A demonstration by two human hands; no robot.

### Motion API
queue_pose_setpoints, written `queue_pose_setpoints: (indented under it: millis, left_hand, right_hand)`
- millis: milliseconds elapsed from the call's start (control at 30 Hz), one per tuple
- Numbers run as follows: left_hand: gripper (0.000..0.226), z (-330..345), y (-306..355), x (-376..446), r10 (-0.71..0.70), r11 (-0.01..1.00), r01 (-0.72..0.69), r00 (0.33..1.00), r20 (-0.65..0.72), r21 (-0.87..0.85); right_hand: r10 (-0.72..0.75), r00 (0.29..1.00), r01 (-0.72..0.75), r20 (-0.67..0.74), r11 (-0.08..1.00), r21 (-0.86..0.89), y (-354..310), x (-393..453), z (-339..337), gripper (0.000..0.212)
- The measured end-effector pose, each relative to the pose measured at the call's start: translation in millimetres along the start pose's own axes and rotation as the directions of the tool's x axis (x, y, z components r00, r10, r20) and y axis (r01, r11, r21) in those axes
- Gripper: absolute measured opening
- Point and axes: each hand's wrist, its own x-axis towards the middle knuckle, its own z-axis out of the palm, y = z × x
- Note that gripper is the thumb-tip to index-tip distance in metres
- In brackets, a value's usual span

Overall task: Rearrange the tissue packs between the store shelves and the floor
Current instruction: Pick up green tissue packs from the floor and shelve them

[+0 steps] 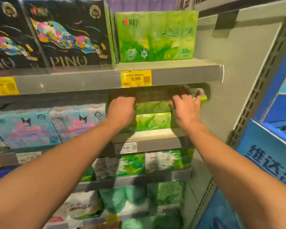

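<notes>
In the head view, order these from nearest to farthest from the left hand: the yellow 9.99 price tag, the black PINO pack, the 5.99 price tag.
1. 9.99 price tag, just above the left hand.
2. 5.99 price tag, on the shelf edge below.
3. PINO pack, upper left.

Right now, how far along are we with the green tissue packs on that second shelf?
Done: one green pack stands on the top shelf. In hand: left hand and right hand grip the green pack on the second shelf, still in its slot. Left: moving it; the floor is out of view, so overall progress is unclear.
</notes>
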Motion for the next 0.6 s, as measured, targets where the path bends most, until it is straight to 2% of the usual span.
queue_pose_setpoints:
  millis: [133,200,300,367,433,600]
  left_hand:
    - [0.033,4,-6,7,-0.080,0.993,0.071,0.991,0.106,0.092]
    - [0.029,2,-2,1,-0.076,0.992,0.074,0.997,0.024,0.098]
    - [0.044,10,15,-17,0.086,0.984,-0.068,0.991,-0.104,0.167]
    - [0.047,19,20,-23,0.153,0.985,-0.144,0.984,-0.092,0.094]
    - [0.041,22,21,-26,0.115,0.993,-0.116,0.993,-0.016,-0.023]
    - [0.050,21,23,-39,0.079,0.994,-0.076,0.996,0.032,-0.082]
  right_hand:
    - [0.016,1.000,-0.016,0.023,1.000,0.018,-10,11,12,0.021]
    - [-0.012,1.000,0.013,-0.015,0.999,0.050,-18,11,12,0.013]
    - [-0.014,0.998,0.020,-0.059,0.995,0.100,-23,10,14,0.013]
    - [0.013,0.999,-0.009,-0.044,0.995,0.102,-22,12,18,0.017]
    - [0.044,0.998,-0.037,-0.045,0.987,0.154,-21,12,19,0.023]
    - [0.026,0.979,0.048,-0.204,0.937,0.347,-23,-24,4,0.031]
